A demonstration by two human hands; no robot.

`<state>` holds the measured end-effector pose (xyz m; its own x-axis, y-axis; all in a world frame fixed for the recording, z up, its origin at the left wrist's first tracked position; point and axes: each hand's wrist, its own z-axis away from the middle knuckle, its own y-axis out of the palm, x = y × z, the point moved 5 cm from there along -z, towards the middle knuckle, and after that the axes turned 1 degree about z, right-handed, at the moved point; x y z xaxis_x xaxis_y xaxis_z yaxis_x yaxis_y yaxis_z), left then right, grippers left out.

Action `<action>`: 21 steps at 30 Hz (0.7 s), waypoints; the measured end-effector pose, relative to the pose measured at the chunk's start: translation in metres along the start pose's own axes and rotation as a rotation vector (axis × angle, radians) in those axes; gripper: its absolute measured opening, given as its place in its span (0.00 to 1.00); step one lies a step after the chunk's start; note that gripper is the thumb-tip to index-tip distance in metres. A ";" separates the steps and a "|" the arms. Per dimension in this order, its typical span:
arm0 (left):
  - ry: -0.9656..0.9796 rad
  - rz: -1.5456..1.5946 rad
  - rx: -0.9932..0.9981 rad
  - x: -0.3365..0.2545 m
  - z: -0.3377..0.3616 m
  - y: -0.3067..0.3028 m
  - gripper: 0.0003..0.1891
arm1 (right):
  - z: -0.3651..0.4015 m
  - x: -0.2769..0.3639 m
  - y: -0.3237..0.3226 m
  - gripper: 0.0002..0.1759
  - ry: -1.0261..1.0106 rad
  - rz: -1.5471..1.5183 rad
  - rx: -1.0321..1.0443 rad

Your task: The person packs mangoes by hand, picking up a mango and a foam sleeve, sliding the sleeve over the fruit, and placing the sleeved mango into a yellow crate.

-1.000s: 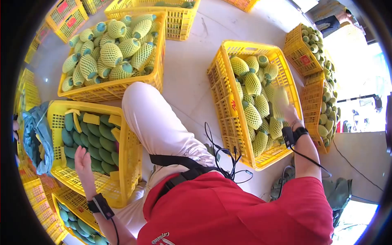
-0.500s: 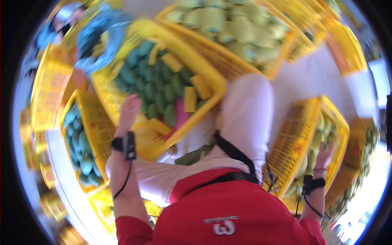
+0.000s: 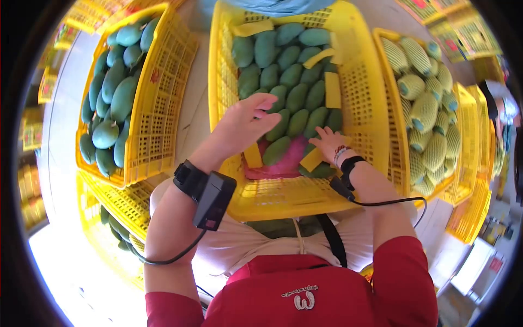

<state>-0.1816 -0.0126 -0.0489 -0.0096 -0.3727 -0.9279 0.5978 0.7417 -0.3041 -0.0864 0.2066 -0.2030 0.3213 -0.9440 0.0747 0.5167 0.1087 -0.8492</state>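
Green mangoes lie in close rows inside the yellow crate in front of my lap. My left hand hovers over the crate's near left part, fingers loosely curved, thumb apart, with nothing seen in them. Fingers spread, my right hand reaches in at the near right, its tips at the mangoes there. Between the hands, one mango rests beside pink netting. Yellow foam pieces are tucked along the crate's sides; another foam piece sits just below my right hand.
To the left stands a yellow crate of bare green mangoes. On the right, another crate holds mangoes in pale foam nets. Blue plastic hangs over the middle crate's far edge. More crates stand farther right.
The view has swung so the middle crate is now straight ahead. My right hand has come from the crate of netted mangoes into this one. My left hand is farther over the mangoes.
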 end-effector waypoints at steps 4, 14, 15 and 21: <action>-0.066 -0.103 0.007 -0.004 -0.002 -0.005 0.23 | -0.020 -0.009 0.025 0.16 -0.107 0.187 0.036; -0.089 0.116 -0.335 0.005 -0.008 -0.020 0.13 | -0.061 0.040 -0.014 0.33 0.232 -1.261 -0.242; -0.111 0.183 -0.369 -0.002 -0.007 -0.027 0.12 | -0.073 0.040 0.030 0.32 0.343 -1.189 0.094; -0.034 0.125 -0.551 -0.013 -0.008 -0.043 0.11 | -0.083 0.071 0.128 0.28 0.890 -1.507 0.366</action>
<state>-0.2131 -0.0351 -0.0253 0.0657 -0.2746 -0.9593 0.0860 0.9594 -0.2687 -0.0632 0.1279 -0.3492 -0.9662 -0.1371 0.2182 0.1022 -0.9812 -0.1639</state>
